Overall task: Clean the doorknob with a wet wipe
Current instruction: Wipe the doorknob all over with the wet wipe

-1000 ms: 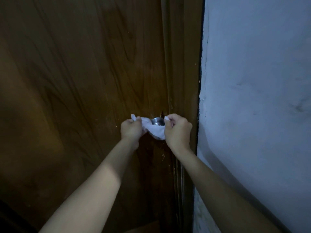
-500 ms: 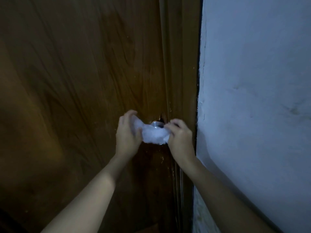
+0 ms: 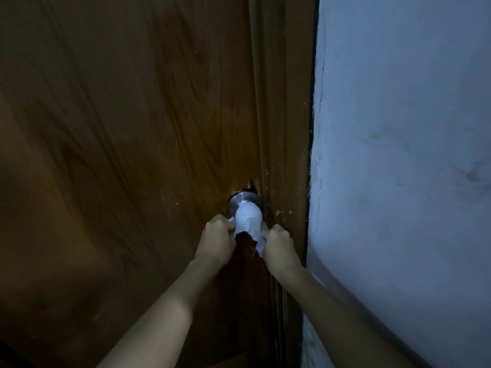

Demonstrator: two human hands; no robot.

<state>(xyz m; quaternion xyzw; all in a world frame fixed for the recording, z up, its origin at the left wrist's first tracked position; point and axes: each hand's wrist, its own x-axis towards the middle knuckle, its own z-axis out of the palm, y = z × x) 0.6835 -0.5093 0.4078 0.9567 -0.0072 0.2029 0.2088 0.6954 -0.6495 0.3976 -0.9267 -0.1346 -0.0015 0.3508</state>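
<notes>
My left hand (image 3: 216, 241) and right hand (image 3: 277, 247) each grip an end of the wet wipe (image 3: 248, 217) draped over the doorknob (image 3: 243, 201); uneven pulling could tear it or slip it off.

Two bare forearms, no sleeves.
Left hand (image 3: 216, 241) and right hand (image 3: 279, 248) show no rings, watches or gloves.
</notes>
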